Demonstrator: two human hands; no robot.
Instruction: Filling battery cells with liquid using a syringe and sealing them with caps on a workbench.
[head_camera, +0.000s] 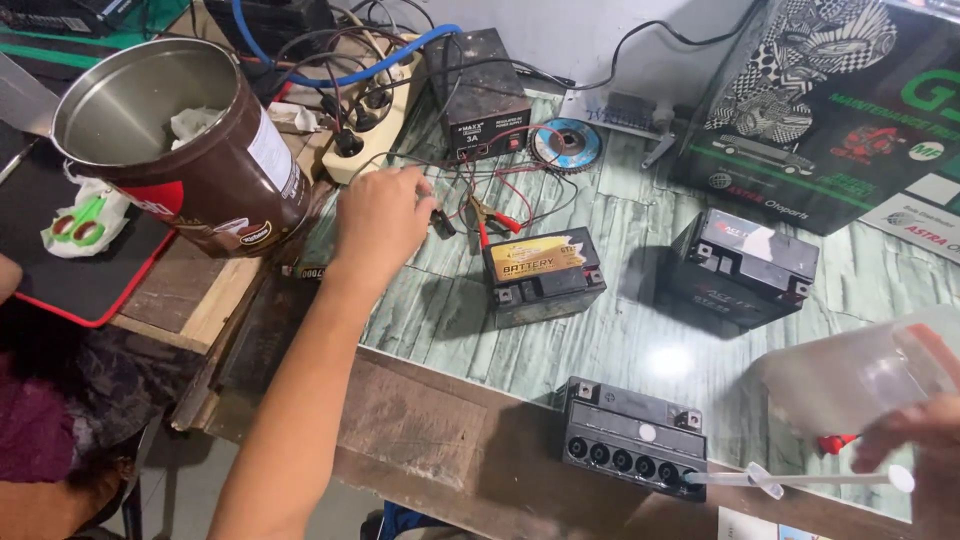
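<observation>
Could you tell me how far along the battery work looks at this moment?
Looks done: three batteries sit out on the table.
In hand: the left hand reaches the clip leads beside the yellow-labelled battery; the right hand holds a clear container, its tube at the near battery.
Left: the clips look unattached.

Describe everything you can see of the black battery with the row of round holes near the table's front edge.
The black battery is a squat plastic box lying flat at the wooden front edge of the table. Its top shows a row of round filler holes, a small white dot and metal terminals at the back corners. A thin clear tube, held by the right hand, reaches its rightmost hole.
</observation>
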